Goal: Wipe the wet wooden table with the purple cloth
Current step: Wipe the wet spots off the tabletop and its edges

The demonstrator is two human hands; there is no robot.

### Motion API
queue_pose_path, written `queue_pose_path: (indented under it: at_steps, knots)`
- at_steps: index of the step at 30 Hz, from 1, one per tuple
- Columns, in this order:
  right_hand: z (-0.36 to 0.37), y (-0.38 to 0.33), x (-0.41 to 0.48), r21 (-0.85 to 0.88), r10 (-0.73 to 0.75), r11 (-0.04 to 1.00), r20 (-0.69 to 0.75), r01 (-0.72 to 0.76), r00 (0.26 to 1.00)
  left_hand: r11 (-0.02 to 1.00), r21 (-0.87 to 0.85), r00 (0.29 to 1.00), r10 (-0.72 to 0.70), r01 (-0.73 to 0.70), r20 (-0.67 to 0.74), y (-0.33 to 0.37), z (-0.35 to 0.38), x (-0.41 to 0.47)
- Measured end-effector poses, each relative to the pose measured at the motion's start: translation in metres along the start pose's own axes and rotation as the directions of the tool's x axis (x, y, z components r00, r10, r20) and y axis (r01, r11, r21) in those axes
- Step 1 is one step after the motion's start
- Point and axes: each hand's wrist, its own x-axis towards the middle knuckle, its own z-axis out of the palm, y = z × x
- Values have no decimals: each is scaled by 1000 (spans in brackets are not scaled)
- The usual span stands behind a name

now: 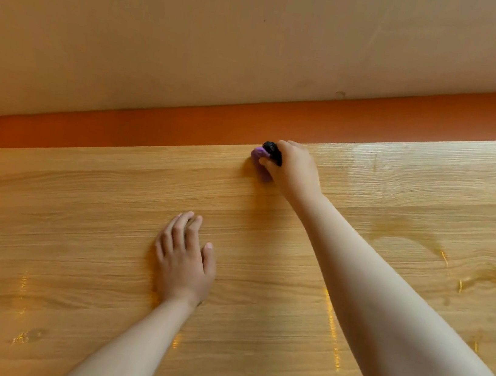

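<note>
The right hand (298, 169) reaches to the far edge of the worktop (77, 211), fingers curled round the bunched purple cloth (257, 154) and pressing it onto the wood. A black part (272, 151) shows at the top of the bunch; whether it belongs to the cloth cannot be told. The left hand (185, 262) lies flat on the worktop nearer the person, fingers straight, holding nothing, apparently as a brace.

Step in hand: a wiping stroke along the far edge, about mid-width. The wood to the left of the cloth looks mostly matt. To the right, a wet film (402, 168) glints at the far corner, and a pooled patch (408, 239) lies further in. Droplets (25, 336) sit at the near left.

Next move, as judged: carry the cloth rightward under steady downward pressure through the film and pool, then treat the near-left droplets.

Beyond the worktop run an orange band (153, 130) and a pale wall (197, 37).
</note>
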Motion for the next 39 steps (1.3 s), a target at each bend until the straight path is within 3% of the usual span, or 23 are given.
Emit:
queue_pose_path:
  at_steps: [6,12,16,19,24,30,34,39]
  knots:
    - [-63,99,7,-38,144,988,-105,-148,984,1000,-11,1000,-20,20,-21,2,-2,1]
    - [-111,164,22,-157,165,970,-132,-185,978,999,-10,998,-49,49,-27,6,-3,-1]
    - [-109,161,21,-183,12,983,-109,-32,994,999,-8,998,-46,46,-47,7,-4,-2]
    - [-107,158,-3,-196,-151,969,15,151,988,999,-10,997,-44,44,-57,8,-4,-3]
    - [-111,159,-97,-103,-379,901,287,422,880,999,-11,997,-35,34,-66,8,-4,-5]
    - [-121,170,-123,-45,-446,856,441,515,779,1000,-11,996,-16,15,-86,17,-4,-8]
    - [-121,169,-77,-124,-395,879,353,461,848,987,-152,990,29,-50,-138,68,7,-42]
    - [-129,173,-23,-166,-189,963,141,212,972,955,-277,994,95,-107,-57,151,36,-97]
